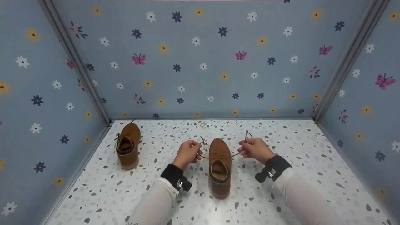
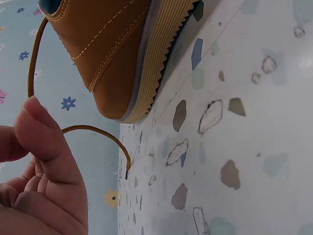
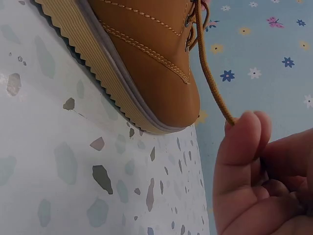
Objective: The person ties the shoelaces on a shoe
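Note:
A brown lace-up shoe (image 1: pixel 219 184) stands upright between both hands, its toe pointing away from me. My left hand (image 1: pixel 188 153) pinches one end of its shoelace (image 2: pixel 34 63) between thumb and finger. From that grip the loose tip curves down to the floor in the left wrist view. On the other side, my right hand (image 1: pixel 257 149) pinches the opposite shoelace end (image 3: pixel 213 85), with a bit of lace sticking up beyond the fingers in the head view. Both lace lengths spread sideways from the shoe, and neither hand touches its body.
A second brown shoe (image 1: pixel 129 159), its lace loose at the side, stands at the far left of the speckled white surface (image 1: pixel 175 206). Blue flowered panels (image 1: pixel 200 87) with grey metal edges close in the back and both sides.

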### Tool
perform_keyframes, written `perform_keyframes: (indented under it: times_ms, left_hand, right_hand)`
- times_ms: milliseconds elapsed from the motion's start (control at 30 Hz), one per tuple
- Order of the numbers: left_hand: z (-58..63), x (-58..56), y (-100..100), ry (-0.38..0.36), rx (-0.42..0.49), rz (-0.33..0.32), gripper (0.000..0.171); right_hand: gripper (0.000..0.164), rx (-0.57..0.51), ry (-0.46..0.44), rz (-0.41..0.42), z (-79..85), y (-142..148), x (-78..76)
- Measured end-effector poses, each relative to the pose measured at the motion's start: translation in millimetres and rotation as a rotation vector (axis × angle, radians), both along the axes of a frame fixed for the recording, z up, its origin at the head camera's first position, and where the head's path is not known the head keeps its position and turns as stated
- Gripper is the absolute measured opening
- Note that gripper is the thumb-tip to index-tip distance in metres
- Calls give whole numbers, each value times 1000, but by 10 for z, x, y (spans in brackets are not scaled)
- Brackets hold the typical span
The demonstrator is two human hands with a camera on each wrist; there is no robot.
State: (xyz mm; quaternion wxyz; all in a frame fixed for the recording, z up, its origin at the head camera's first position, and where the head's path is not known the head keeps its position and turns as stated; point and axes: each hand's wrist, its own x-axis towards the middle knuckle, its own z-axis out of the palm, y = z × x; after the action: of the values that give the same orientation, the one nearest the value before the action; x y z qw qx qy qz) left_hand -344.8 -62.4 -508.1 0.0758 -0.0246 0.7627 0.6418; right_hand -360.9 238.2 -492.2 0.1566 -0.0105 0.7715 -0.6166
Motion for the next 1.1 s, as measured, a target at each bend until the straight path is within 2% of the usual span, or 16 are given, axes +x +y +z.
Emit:
perform_keyframes:
  times_ms: [233,500,867,1100]
  left_hand:
    - [-22,59,-18,20,5,-57,24]
    - [-42,110,-52,21,25,-75,20]
    - [-122,168,-112,18,134,-46,30]
    - [-151,202,-111,19,166,-43,33]
  right_hand:
    - [32,-18,2,16,31,-39,-11]
    - [40,-6,-18,55,89,-90,-24]
    - [32,-41,48,-49,112,-129,-77]
    - [24,-41,60,-104,175,-157,-96]
